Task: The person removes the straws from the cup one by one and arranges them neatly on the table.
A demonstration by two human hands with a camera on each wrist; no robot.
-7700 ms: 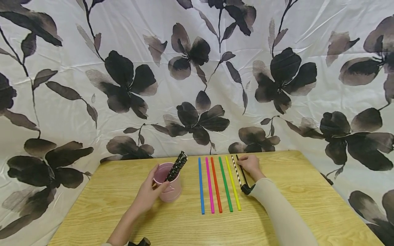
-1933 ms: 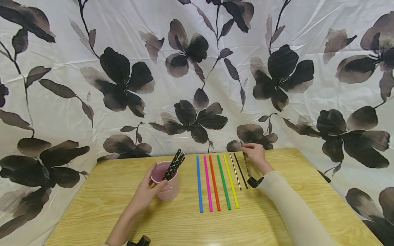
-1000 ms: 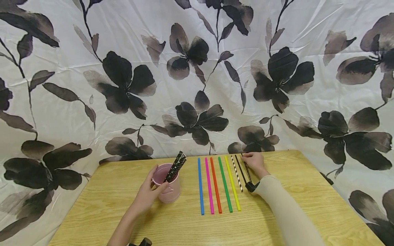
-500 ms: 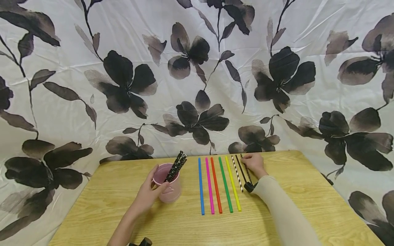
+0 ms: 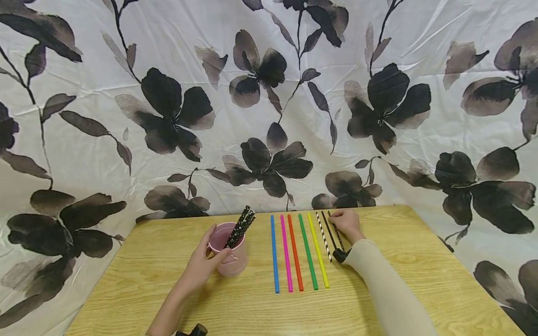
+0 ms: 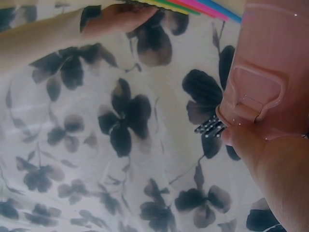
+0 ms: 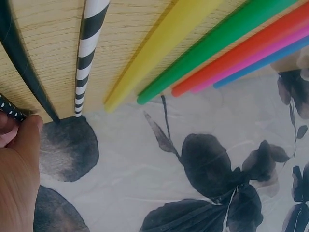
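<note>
My left hand (image 5: 205, 262) grips a small pink bucket (image 5: 233, 267) by its rim, thumb on the near side. Several black straws with white dots (image 5: 240, 227) lean out of the bucket. At the right end of a row of straws, my right hand (image 5: 347, 224) pinches the far end of a black dotted straw (image 5: 338, 234) lying on the table. Just left of it lies a plain black straw (image 7: 29, 72), then a black-and-white striped straw (image 7: 89, 48). In the left wrist view, the bucket's moulded handle (image 6: 260, 89) shows above my thumb.
Longer blue (image 5: 274, 254), pink (image 5: 286, 254), red (image 5: 295, 254), green (image 5: 308, 252) and yellow straws (image 5: 318, 249) lie side by side on the wooden table (image 5: 235, 308). A floral cloth (image 5: 302, 116) hangs behind the table's far edge.
Earlier the right hand was at the plain black straw. It then held a dotted straw at the table's far edge and has brought it down beside the black one. The left hand stays on the bucket.
</note>
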